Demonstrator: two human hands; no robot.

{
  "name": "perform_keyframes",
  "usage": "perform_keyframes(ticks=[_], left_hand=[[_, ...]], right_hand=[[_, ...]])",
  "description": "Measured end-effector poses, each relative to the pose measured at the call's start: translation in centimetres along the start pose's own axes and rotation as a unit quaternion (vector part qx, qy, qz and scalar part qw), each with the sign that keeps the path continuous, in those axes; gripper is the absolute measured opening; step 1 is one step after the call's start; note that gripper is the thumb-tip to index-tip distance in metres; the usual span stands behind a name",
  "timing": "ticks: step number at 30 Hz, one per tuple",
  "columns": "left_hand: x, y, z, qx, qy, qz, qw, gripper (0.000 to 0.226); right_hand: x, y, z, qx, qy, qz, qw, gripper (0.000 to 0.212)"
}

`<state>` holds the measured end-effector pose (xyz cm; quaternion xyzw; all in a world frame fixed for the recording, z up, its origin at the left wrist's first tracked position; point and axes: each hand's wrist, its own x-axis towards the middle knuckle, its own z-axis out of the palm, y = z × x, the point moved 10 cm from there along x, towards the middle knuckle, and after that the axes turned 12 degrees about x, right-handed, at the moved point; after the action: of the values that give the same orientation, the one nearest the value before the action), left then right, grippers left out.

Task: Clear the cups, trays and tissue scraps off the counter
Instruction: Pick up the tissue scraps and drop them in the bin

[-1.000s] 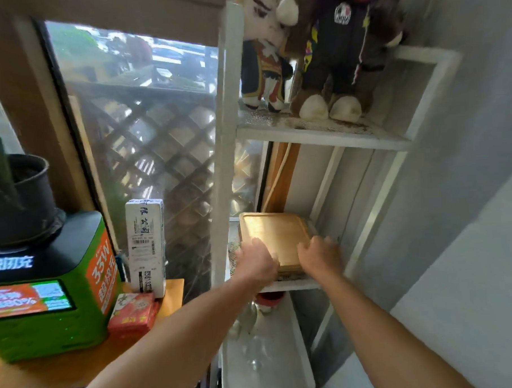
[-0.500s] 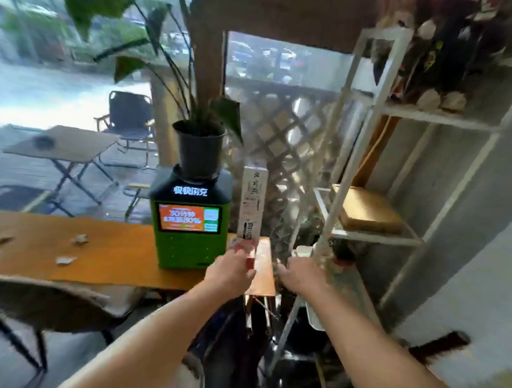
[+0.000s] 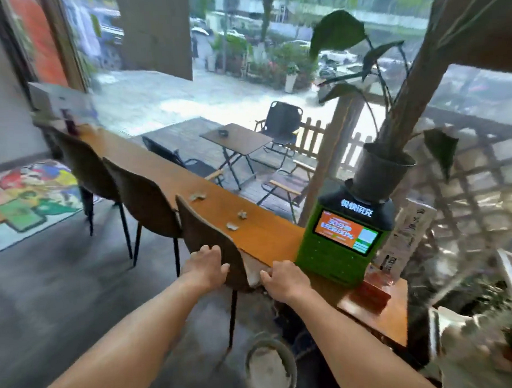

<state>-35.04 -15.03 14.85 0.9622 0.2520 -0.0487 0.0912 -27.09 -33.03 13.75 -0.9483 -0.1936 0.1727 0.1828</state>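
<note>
A long wooden counter [image 3: 166,174] runs along the window from far left to near right. Three crumpled tissue scraps lie on it: one [image 3: 197,196] farthest, one [image 3: 242,214] in the middle, one [image 3: 232,226] nearest. My left hand [image 3: 204,266] hovers by the back of the nearest brown chair [image 3: 210,242], fingers loosely apart and holding nothing. My right hand [image 3: 283,280] is at the counter's near edge, just left of the green machine, also holding nothing. Both hands are short of the scraps.
A green charging kiosk [image 3: 342,243] with a potted plant [image 3: 380,170] on top stands on the counter's right end, a white carton [image 3: 409,234] and red box [image 3: 370,294] beside it. Three chairs line the counter. A round bin [image 3: 269,369] sits on the floor below.
My hands left the wooden tray on the white shelf at the right. The view swung left to the counter, and both hands now reach towards the chair and counter edge.
</note>
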Motion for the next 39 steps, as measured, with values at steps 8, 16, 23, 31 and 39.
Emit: perform_keyframes(ticks=[8, 16, 23, 31, 39], left_hand=[[2.1, -9.8, -1.3, 0.027, 0.012, -0.084, 0.996, 0.033], [11.2, -8.9, -1.4, 0.035, -0.009, -0.047, 0.998, 0.034], [22.0, -5.1, -1.9, 0.012, -0.050, 0.017, 0.999, 0.030], [31.5, -6.4, -0.6, 0.050, -0.087, 0.058, 0.993, 0.032], [41.0, -10.1, 2.6, 0.099, -0.150, 0.107, 0.978, 0.029]], right_hand=[[3.9, -10.3, 4.5, 0.003, -0.028, -0.082, 0.996, 0.036], [13.0, -11.9, 4.3, -0.001, -0.043, -0.062, 0.997, 0.045], [23.9, -11.5, 1.5, 0.029, -0.028, -0.021, 0.999, 0.043], [32.6, -13.2, 2.9, 0.044, -0.047, 0.005, 0.998, 0.047], [38.1, -10.7, 4.8, 0.053, -0.065, 0.118, 0.989, 0.037]])
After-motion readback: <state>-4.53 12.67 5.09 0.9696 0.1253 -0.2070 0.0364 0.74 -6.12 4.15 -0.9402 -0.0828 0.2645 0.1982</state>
